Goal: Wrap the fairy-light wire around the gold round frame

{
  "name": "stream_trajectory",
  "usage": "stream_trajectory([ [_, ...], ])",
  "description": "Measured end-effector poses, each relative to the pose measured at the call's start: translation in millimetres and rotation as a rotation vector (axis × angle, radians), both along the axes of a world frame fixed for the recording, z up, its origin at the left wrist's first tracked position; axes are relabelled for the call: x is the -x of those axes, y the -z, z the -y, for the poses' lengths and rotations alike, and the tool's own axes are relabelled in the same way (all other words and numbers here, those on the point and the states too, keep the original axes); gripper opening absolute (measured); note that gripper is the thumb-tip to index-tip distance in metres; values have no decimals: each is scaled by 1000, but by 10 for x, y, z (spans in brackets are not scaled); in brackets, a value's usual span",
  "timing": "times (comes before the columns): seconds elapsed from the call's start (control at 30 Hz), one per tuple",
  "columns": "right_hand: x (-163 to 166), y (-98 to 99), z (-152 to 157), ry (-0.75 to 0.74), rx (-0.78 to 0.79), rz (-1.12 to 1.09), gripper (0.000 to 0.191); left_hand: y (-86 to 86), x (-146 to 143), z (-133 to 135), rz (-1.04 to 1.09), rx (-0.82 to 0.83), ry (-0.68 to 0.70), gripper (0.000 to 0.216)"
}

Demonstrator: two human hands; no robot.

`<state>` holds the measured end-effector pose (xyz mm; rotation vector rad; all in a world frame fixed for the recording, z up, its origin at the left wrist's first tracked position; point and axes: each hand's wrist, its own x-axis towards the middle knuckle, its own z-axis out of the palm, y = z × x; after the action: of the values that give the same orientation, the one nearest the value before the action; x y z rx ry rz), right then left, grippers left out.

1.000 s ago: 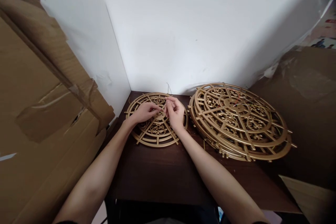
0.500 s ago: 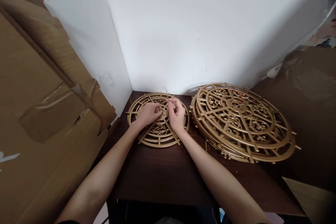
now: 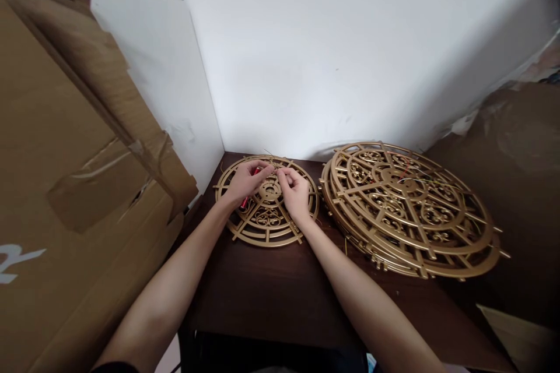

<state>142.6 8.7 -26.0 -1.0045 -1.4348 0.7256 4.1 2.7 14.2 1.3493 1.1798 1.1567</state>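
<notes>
A round gold openwork disc [image 3: 266, 221] lies flat on the dark wooden table [image 3: 271, 291] at the back left. Both my hands rest on its far half. My left hand [image 3: 243, 183] is closed with a small red tool showing under the palm, its fingertips pinched toward the disc's far rim. My right hand [image 3: 296, 192] is closed in a pinch that meets the left fingertips above the disc's hub; a thin wire seems to run there, too fine to be sure.
A stack of larger gold openwork discs [image 3: 411, 207] with thin red and green wires at its hub sits to the right. A big cardboard box [image 3: 74, 186] leans at the left. Brown wrapped material [image 3: 516, 175] stands right. White walls meet behind the table.
My hands shifted slightly toward the disc's far rim, and the red tool under my left palm came into sight. The wire end that stuck up a second ago no longer shows.
</notes>
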Motion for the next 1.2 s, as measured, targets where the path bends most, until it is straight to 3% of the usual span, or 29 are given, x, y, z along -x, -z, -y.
stream_trajectory([
  [0.2,6,3,10,-53,19,19,30,30,-69,-15,71,-76,-136,30],
  [0.5,16,-40,22,-64,32,6,27,15,-31,-49,170,-96,-188,34],
  [0.77,12,-24,15,67,43,83,26,56,-33,-47,-136,-175,-196,28],
  [0.87,13,-18,4,41,14,48,26,91,-51,-54,-242,-221,-157,27],
  [1.0,6,-16,-12,-42,-28,-31,24,105,-56,-63,-279,-258,-163,26],
  [1.2,-2,7,-35,-32,-49,-24,21,112,-33,-75,-282,-300,-186,24],
])
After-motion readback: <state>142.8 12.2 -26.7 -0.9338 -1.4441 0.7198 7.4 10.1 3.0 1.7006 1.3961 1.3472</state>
